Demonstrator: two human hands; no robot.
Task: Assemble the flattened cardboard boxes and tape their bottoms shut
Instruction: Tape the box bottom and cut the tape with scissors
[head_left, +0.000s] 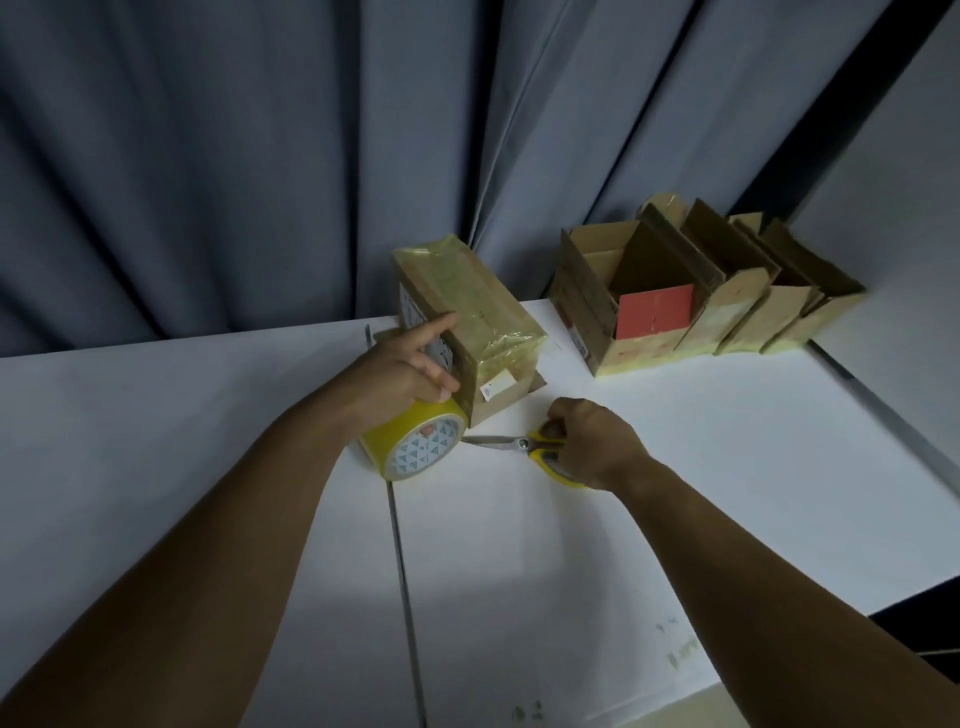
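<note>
Cardboard, wrapped over its top in yellowish tape, makes up the box (467, 322) that stands on the white table (571, 545) near its far edge, with one flap spread flat at its base. The left hand (405, 369) rests on the box's near side, index finger straight along it, the other fingers curled over a yellow tape roll (415, 447) that stands on edge just in front of the box. The right hand (592, 441) is clamped round the yellow handles of the scissors (519, 444); their blades are together and point left toward the roll, low over the table. Farther right, well apart from the hands, a row of assembled boxes (701, 291) stands open-topped, a red card (654, 312) showing in the nearest. Grey-blue curtain (260, 156) hangs behind. A dark seam (402, 561) runs down the tabletop between the forearms.
</note>
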